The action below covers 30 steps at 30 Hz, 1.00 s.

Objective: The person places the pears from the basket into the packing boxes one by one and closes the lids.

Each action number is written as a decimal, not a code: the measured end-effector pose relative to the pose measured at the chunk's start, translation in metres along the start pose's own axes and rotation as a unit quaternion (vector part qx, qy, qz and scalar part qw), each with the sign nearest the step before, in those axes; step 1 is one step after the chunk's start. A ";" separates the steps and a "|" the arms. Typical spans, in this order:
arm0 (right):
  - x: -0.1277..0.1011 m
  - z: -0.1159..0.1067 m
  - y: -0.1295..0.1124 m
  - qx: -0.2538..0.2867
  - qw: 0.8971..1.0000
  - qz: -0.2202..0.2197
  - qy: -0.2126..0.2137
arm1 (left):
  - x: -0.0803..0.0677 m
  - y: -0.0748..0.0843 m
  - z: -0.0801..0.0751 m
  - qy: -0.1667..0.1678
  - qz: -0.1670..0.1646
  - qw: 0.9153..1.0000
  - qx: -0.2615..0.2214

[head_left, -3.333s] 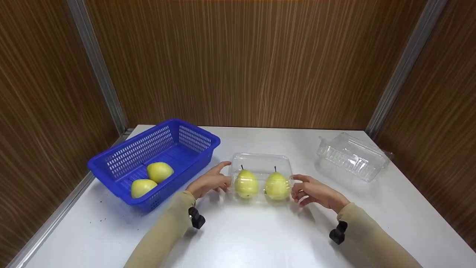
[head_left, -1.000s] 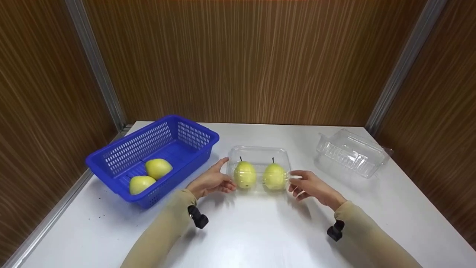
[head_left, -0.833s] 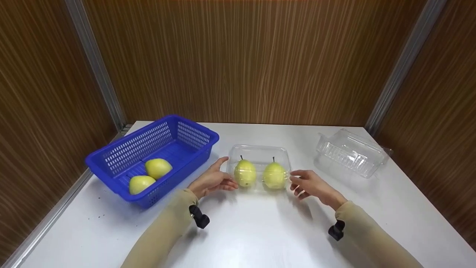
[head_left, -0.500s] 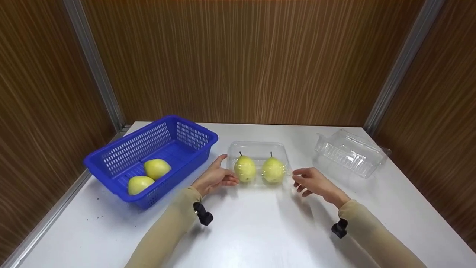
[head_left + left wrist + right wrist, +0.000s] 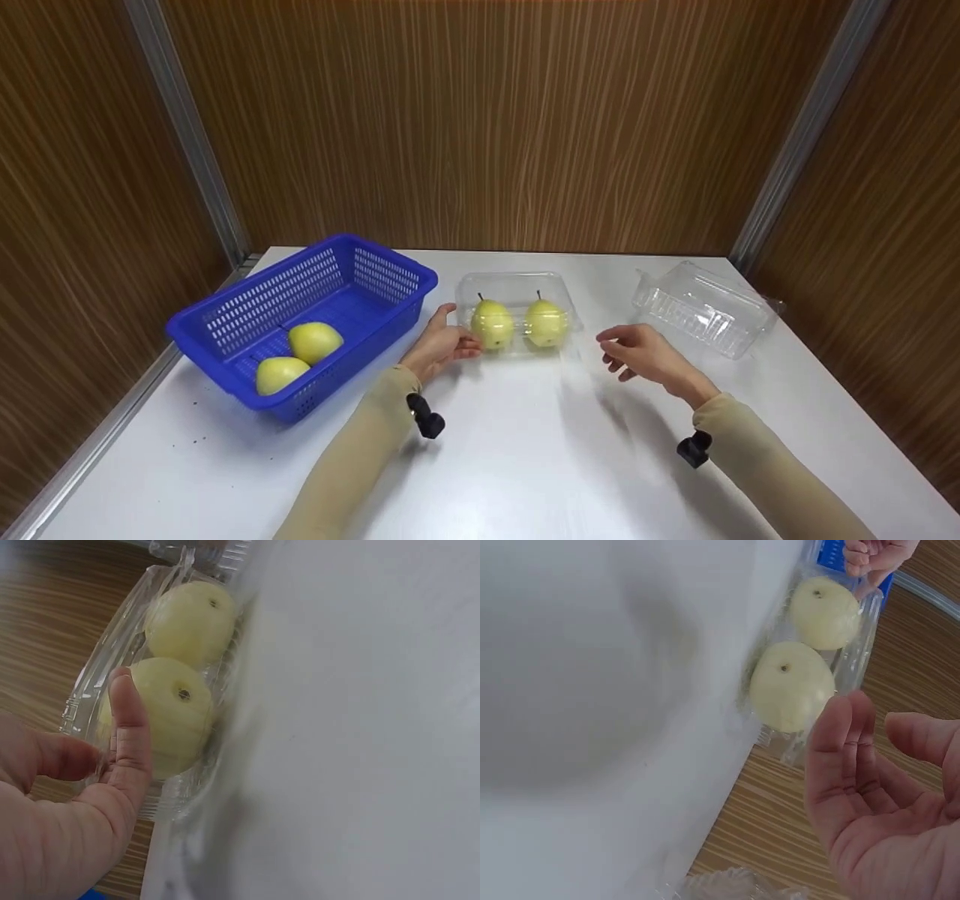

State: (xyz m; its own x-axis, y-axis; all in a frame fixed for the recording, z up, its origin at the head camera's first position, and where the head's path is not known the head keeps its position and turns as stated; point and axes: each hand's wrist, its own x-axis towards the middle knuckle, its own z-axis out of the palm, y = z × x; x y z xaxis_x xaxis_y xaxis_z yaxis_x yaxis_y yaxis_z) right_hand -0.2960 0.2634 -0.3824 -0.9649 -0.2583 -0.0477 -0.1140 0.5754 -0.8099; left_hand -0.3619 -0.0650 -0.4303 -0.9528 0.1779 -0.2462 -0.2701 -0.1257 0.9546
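A clear plastic clamshell box (image 5: 517, 282) with two yellow-green pears, the left pear (image 5: 492, 324) and the right pear (image 5: 546, 323), lies shut at mid-table. My left hand (image 5: 442, 346) is at the box's front left corner, its thumb spread along the left side and its fingers straight against the front. Up close in the left wrist view, the fingers (image 5: 129, 727) overlap the nearer pear (image 5: 176, 709). To the right of the box, my right hand (image 5: 645, 355) hovers apart from it, fingers loosely bent and holding nothing; a gap shows in the head view.
A blue perforated basket (image 5: 386, 322) stands on the left, holding two more pears, one of them this upper pear (image 5: 315, 343). Another clear clamshell (image 5: 705, 307) lies at the right back. Wood-grain panels (image 5: 480, 120) enclose the white table (image 5: 495, 457) at the back and sides.
The box with its pears has slid away from me toward the back, my left hand moving along with it. My right hand has let go of the box's right side and drawn off rightward.
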 end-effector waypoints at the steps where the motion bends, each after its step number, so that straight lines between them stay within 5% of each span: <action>1: 0.000 -0.003 -0.002 -0.001 1.000 -0.003 0.003 | 0.002 0.000 0.001 0.003 0.002 1.000 -0.003; 14: -0.006 -0.043 -0.020 -0.032 0.996 -0.034 0.071 | 0.026 0.004 0.011 0.051 0.022 0.998 -0.031; 23: -0.014 -0.067 -0.013 -0.087 0.980 -0.061 0.168 | 0.042 0.006 0.013 0.078 0.031 0.993 -0.086; 30: -0.022 -0.081 -0.002 -0.144 0.968 -0.039 0.201 | 0.042 0.008 0.010 0.091 0.030 0.992 -0.083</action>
State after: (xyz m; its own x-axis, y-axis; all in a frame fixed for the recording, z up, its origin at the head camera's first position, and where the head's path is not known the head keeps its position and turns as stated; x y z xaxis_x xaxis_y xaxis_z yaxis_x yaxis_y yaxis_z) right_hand -0.2934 0.3311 -0.3328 -0.9584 -0.0197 0.2847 -0.1951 0.7733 -0.6033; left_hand -0.4028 -0.0487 -0.4310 -0.9730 -0.0128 -0.2305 -0.2168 -0.2921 0.9315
